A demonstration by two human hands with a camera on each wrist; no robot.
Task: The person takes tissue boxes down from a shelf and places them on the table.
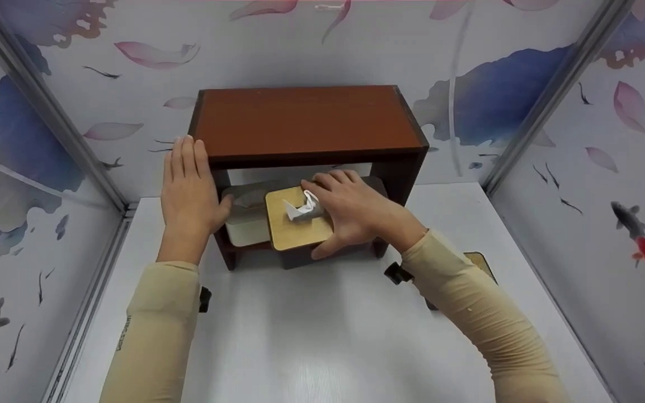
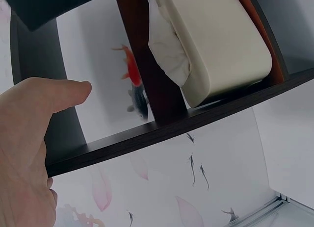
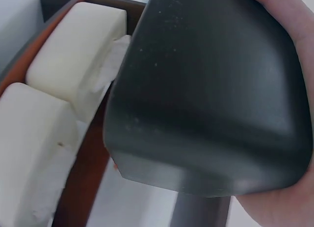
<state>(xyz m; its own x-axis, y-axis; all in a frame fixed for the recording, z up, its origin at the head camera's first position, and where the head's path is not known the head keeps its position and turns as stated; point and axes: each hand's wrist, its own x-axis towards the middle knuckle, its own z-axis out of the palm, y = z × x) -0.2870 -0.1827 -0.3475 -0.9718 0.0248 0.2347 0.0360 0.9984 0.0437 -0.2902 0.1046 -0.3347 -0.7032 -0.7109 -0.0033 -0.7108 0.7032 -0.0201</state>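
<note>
one dark box [image 3: 206,89] with a yellow lid [image 1: 291,238] was at the front of the brown shelf [image 1: 308,120], in the opening under its top board, partly jutting out toward the person and turned a little askew. white tissue [image 1: 305,208] stuck up through the lid. the right hand [image 1: 358,210] grasped this box from its right side, fingers over the far edge and thumb at the near edge. whether the box rested on the lower board or was held just above it, i could not tell.

the left hand [image 1: 188,190] clasped nothing: its fingers lay straight along the shelf's left side, with the thumb apart and pointing in toward the opening.

inside the shelf, a pale box [image 1: 248,232] stood at the left end, just beside the dark one, tissue showing from it too. the right wrist view showed two pale boxes side by side in there.

another yellow-lidded box [image 1: 481,264] was on the white table [image 1: 305,336], to the right, mostly hidden by the right sleeve [image 1: 467,302]. behind the shelf rose a wall [image 1: 328,50] printed with petals.
</note>
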